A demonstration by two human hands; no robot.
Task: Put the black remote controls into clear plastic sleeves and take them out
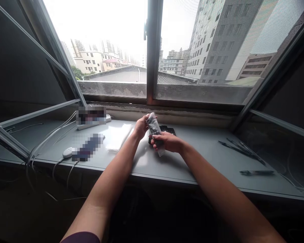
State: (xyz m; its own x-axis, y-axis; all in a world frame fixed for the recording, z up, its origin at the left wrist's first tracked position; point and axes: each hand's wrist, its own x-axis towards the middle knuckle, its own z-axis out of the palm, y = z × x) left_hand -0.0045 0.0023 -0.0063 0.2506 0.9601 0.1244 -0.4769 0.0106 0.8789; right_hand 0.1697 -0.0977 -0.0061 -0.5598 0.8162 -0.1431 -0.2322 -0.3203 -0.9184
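A dark remote control [155, 130] in a clear plastic bag is held at a slant above the table. My left hand [141, 127] pinches the bag near its upper end. Lower down, my right hand [168, 141] grips the bagged remote, its thumb on top and fingers curled underneath. Right behind my hands lie several black items with small buttons [170, 129], partly hidden by the hands and bag. To the left of my left hand lies a stack of white, shiny flat sheets or bags [119, 137].
The grey table [205, 162] runs below a window. At left are a white power strip [107, 118], a white round charger [67, 153], cables [50, 135] and blurred-out items. Several black pens or straps [240, 150] and another pen [257, 172] lie at right. Metal frame bars [40, 109] flank the table.
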